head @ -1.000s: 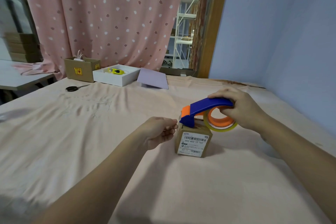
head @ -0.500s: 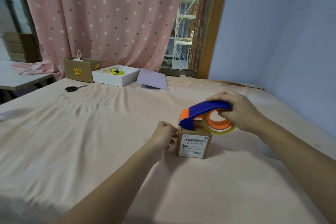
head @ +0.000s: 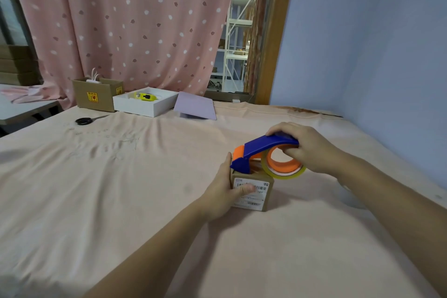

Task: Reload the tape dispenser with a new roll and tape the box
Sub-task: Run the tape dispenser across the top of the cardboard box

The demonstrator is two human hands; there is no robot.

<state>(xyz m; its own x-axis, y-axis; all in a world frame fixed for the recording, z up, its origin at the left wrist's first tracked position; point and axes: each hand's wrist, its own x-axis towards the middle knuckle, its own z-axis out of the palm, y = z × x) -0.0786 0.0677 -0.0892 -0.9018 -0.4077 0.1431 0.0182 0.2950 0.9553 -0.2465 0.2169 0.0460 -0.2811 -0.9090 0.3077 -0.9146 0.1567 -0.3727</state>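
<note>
A small brown cardboard box (head: 262, 197) with a white barcode label stands on the peach cloth, right of centre. My left hand (head: 223, 192) grips its left side, the thumb lying across the label. The blue and orange tape dispenser (head: 260, 150) rests its front end on the box top. It carries a clear tape roll (head: 284, 167) on an orange core, hanging past the box's right edge. My right hand (head: 304, 146) is closed around the dispenser's blue handle from the right.
At the table's far left lie black scissors (head: 84, 120). Behind them stand an open brown carton (head: 95, 97), a white tray (head: 145, 104) holding a yellow tool, and a tilted lilac sheet (head: 194, 109). A blue wall (head: 362, 43) runs close along the right.
My left hand moved right from beside the box and took hold of its left side. My right hand and the dispenser stayed on the box top with little movement.
</note>
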